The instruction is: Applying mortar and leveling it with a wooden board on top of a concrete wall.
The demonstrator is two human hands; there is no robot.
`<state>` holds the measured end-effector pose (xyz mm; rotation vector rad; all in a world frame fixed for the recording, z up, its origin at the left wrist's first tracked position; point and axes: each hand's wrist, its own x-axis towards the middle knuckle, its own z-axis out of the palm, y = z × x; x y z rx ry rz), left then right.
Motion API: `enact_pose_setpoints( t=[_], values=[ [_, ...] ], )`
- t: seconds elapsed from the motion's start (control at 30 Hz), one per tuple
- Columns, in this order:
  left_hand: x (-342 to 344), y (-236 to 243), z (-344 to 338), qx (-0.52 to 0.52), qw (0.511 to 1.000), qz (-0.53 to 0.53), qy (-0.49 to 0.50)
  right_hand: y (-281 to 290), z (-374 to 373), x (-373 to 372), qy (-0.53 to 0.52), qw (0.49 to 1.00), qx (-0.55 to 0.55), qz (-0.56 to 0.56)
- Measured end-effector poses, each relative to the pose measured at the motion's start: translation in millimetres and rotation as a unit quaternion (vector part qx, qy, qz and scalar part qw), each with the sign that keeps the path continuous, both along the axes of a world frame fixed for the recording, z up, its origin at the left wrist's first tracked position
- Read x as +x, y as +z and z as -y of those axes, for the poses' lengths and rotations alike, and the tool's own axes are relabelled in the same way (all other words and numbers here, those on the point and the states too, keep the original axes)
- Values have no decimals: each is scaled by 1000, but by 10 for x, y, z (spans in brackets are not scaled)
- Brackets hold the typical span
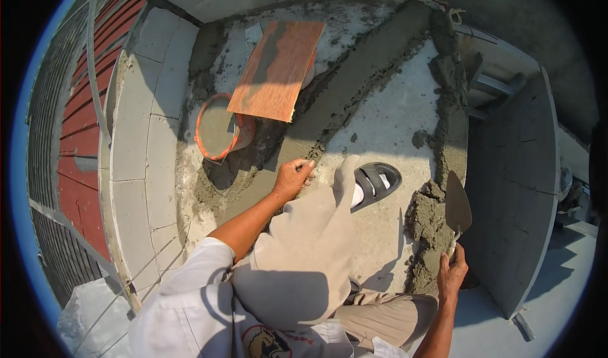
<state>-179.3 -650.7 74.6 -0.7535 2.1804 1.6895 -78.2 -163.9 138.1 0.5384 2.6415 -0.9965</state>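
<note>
Head view: right fingers point(460, 255) clasp a trowel point(457, 204); left fingers point(306, 170) seem curled.

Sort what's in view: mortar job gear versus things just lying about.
Job, likely: pointed grey metal trowel, in the right hand; wet grey mortar; round orange-rimmed bucket.

Lying about, apparently: reddish-brown rectangular plywood board; short grey bar.

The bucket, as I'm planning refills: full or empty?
The bucket isn't empty: grey material shows inside its opening. Exactly how full, I cannot tell.

White shirt point(174, 313), beige trousers point(297, 244)
</note>
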Motion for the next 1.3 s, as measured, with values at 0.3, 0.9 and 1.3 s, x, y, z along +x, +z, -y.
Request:
enact_pose_setpoints(
  t=[0.3, 0.9, 1.3],
  values=[
    [-170, 514, -254, 38, 988, -79, -124, 499, 1307, -1247, 189, 961, -148, -139],
    [698, 514, 2547, -359, 888, 8, 286, 76, 1796, -1386, 299, 935, -150, -114],
    [333, 301, 2565, -341, 893, 142, 256, -297, 914, -732, 197, 973, -115, -17]
  ],
)
